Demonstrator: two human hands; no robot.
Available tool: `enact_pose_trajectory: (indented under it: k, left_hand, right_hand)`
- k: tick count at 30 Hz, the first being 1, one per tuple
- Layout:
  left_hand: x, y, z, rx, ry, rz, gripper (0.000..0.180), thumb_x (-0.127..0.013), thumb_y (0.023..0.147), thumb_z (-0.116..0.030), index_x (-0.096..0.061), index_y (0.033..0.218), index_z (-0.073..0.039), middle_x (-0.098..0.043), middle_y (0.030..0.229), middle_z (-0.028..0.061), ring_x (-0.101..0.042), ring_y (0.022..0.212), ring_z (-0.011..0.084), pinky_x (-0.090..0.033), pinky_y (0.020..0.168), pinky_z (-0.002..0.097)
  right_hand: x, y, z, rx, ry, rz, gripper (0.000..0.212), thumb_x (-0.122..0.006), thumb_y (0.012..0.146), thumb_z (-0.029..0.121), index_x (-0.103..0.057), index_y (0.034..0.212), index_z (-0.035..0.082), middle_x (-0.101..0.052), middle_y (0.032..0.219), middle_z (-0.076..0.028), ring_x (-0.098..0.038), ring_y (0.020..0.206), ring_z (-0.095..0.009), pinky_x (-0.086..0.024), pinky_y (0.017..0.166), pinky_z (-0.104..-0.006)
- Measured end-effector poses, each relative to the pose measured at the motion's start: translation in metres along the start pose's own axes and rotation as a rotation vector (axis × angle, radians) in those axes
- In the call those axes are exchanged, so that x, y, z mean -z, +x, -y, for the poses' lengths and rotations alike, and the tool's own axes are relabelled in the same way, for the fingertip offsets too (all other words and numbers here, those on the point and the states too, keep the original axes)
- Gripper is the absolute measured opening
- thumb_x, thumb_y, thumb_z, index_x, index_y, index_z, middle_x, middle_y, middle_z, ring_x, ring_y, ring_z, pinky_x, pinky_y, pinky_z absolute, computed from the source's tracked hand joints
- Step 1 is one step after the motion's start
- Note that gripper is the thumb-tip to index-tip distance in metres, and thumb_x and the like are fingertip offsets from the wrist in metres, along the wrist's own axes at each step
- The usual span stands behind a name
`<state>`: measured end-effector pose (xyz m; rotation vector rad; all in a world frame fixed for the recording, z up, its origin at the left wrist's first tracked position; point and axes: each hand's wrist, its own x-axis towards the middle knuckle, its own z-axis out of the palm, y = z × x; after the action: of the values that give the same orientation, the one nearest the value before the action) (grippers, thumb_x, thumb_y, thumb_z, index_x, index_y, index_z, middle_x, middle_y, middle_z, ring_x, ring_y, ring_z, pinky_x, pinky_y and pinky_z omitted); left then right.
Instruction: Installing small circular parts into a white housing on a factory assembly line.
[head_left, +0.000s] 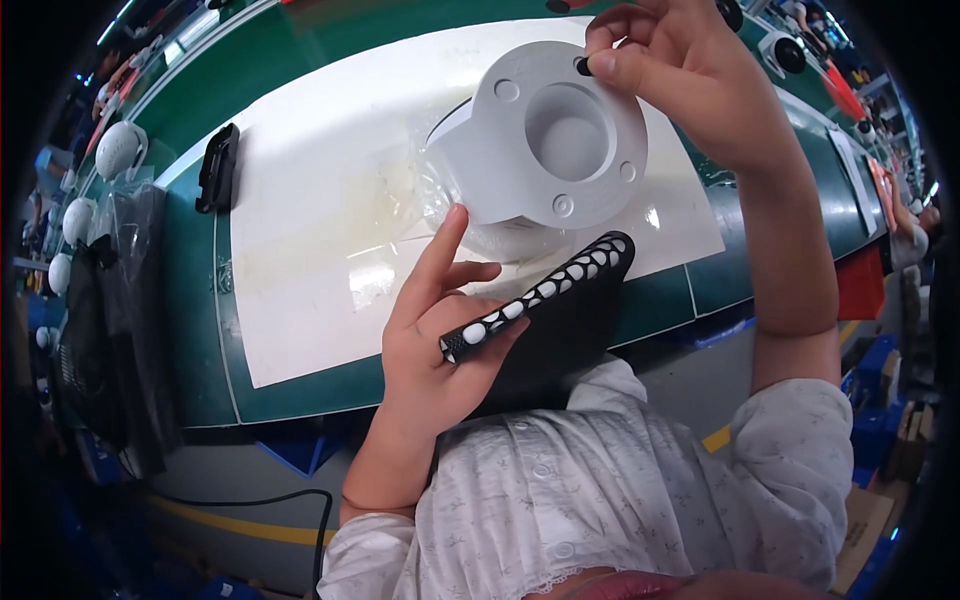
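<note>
Nearest to us we note a pale woven blouse (580, 490) with buttons and a fine scattered print. Just beyond it, the left hand (445, 335) is closed on a limp, dark patterned sheet (540, 296), black with rows of white rounded spots, its matte body hanging toward the near table edge. The index finger of this hand points away toward the housing; we cannot tell whether it touches.

Farther in, we find the smooth white plastic housing (480, 150) lying tilted on crinkled clear film (425, 190), near the middle of the glossy white board (310, 200). Its flat round base (545, 80) faces us, with a deep circular recess (570, 135) and small round dimples near the rim. At the far right of this base, the right hand (690, 75) pinches a small black pad (584, 67) between thumb and index finger; we cannot tell whether the pad is seated.

The board rests on a green tabletop (200, 350). At its left edge we record a rigid, hollowed black plastic part (217, 168).
</note>
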<state>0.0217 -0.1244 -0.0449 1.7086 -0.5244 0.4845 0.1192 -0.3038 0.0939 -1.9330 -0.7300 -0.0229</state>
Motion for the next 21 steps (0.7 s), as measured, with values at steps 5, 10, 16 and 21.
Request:
enact_pose_trajectory:
  k: [5,10,16,21]
  left_hand:
    - [-0.001,0.002,-0.002,0.016,-0.010,0.014,0.024,-0.069,0.058,0.005,-0.053,0.075,-0.001,-0.037,0.126,0.0227,-0.060,0.084,0.0223,-0.048,0.069,0.0286]
    - [0.001,0.000,-0.002,0.030,-0.003,0.012,0.023,-0.069,0.059,0.005,-0.053,0.074,-0.002,-0.037,0.127,0.0225,-0.060,0.083,0.0210,-0.048,0.069,0.0280]
    - [0.001,0.001,-0.003,0.023,0.017,0.012,0.023,-0.068,0.059,0.005,-0.053,0.075,-0.001,-0.038,0.126,0.0226,-0.060,0.081,0.0207,-0.048,0.068,0.0278]
    - [0.001,0.000,-0.005,0.066,-0.012,0.023,0.022,-0.068,0.059,0.006,-0.053,0.075,0.000,-0.039,0.125,0.0220,-0.060,0.080,0.0200,-0.048,0.067,0.0272]
  right_hand:
    - [0.005,0.000,0.004,-0.028,-0.194,0.031,0.061,-0.045,0.077,-0.005,-0.019,0.130,0.010,-0.043,0.109,-0.014,-0.049,0.082,-0.013,-0.041,0.071,-0.0220]
    - [0.003,-0.020,0.033,0.368,-0.833,0.182,0.060,-0.048,0.077,-0.004,-0.023,0.130,0.012,-0.033,0.130,-0.012,-0.049,0.107,-0.025,-0.045,0.075,-0.0274]
    - [-0.018,-0.020,0.023,0.382,-0.590,-0.036,0.068,-0.054,0.073,-0.005,-0.018,0.129,0.008,-0.027,0.131,-0.015,-0.054,0.094,-0.023,-0.043,0.080,-0.0306]
    - [-0.020,-0.002,0.014,0.075,-0.025,0.150,0.053,-0.048,0.077,-0.002,-0.021,0.123,0.004,-0.047,0.096,-0.014,-0.054,0.082,-0.018,-0.041,0.081,-0.0289]
